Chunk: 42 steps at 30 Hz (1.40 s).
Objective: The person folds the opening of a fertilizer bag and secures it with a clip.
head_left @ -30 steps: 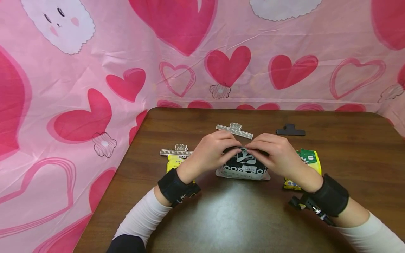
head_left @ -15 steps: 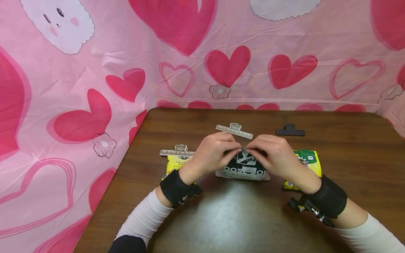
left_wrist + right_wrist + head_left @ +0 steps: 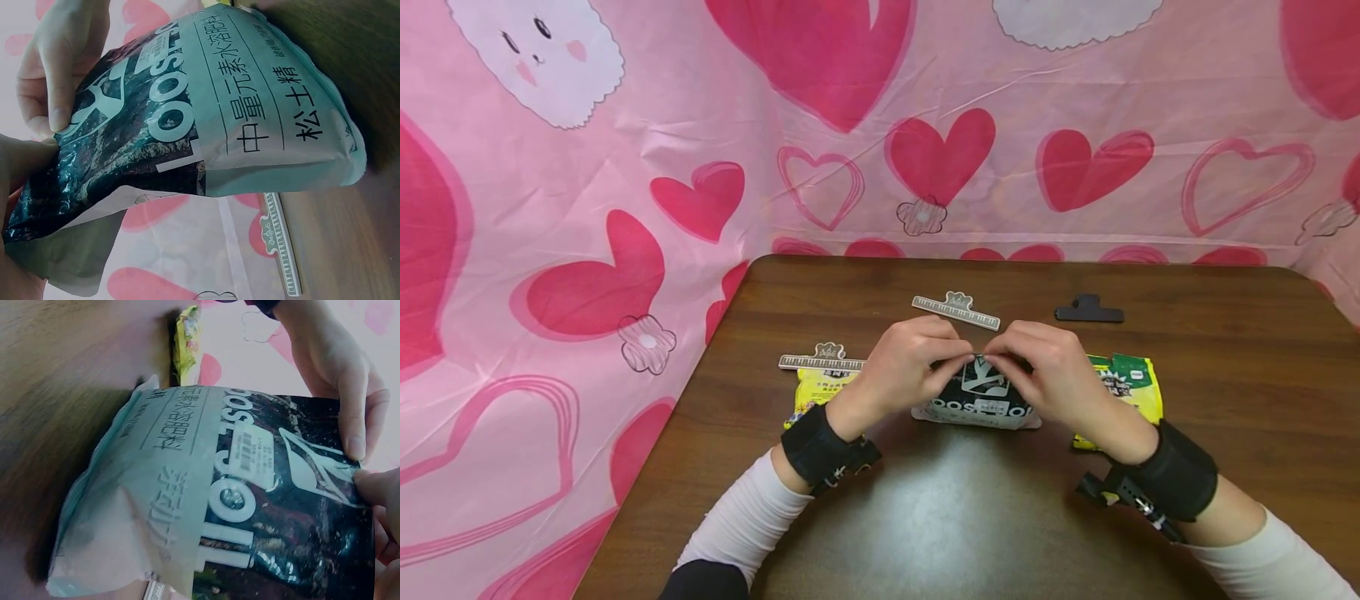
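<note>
A black and grey-white pouch (image 3: 977, 407) lettered "LOOST SOIL" stands on the table in front of me. My left hand (image 3: 912, 364) pinches its top edge from the left, thumb on the near face. From the other side my right hand (image 3: 1058, 369) pinches the same edge, the two sets of fingertips nearly meeting at the middle. In the left wrist view the pouch (image 3: 234, 106) shows Chinese print, and a dark flap hangs behind its upper part. A barcode label (image 3: 252, 453) sits on its front in the right wrist view.
On the left lies a yellow packet (image 3: 820, 387) with a white ruler-patterned clip (image 3: 820, 360) at its top. A second yellow-green packet (image 3: 1131, 387) lies at right, partly behind my wrist. Behind the pouch are another patterned clip (image 3: 957, 310) and a black clip (image 3: 1088, 309).
Both hands have sunk slightly with the pouch's top edge, still pinching it. My right forearm has shifted a little left, and the clips and packets have stayed put.
</note>
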Available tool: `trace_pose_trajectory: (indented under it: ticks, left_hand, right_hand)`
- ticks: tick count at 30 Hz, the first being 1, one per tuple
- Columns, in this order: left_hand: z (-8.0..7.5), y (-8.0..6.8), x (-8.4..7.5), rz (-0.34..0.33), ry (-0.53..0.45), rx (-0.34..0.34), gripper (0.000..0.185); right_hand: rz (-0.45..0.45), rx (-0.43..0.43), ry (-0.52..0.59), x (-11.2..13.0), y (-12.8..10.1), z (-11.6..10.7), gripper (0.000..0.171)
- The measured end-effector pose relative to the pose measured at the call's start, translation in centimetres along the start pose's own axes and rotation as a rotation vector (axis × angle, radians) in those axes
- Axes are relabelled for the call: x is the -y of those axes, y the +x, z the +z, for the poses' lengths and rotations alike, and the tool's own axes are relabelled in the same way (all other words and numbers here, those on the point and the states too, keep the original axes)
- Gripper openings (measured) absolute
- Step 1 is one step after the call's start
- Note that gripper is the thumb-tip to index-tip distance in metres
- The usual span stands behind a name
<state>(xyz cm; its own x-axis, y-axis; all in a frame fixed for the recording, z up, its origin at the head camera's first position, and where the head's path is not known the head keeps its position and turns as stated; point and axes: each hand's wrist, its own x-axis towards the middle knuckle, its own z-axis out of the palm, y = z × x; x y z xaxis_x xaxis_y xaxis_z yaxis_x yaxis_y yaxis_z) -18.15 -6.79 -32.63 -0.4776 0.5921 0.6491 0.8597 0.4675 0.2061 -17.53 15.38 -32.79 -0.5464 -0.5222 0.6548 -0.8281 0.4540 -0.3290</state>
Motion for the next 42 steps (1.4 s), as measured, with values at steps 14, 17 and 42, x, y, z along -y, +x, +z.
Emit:
trace_pose_trajectory:
  ticks: [14,17,42]
  left_hand:
    - [-0.5,-0.6,0.3,-0.076,-0.106,0.032,0.012]
    - [-0.6,-0.6,0.4,-0.086,-0.111,0.029,0.012]
    - [-0.4,-0.8,0.5,-0.117,-0.144,-0.006,0.009]
  right_hand:
    - [0.006,0.021,0.002,-0.6,-0.7,-1.6,0.032]
    - [0.004,0.014,0.009,-0.8,-0.9,-1.7,0.032]
    - [0.041,0.022,-0.004,-1.2,-1.3,-1.7,0.027]
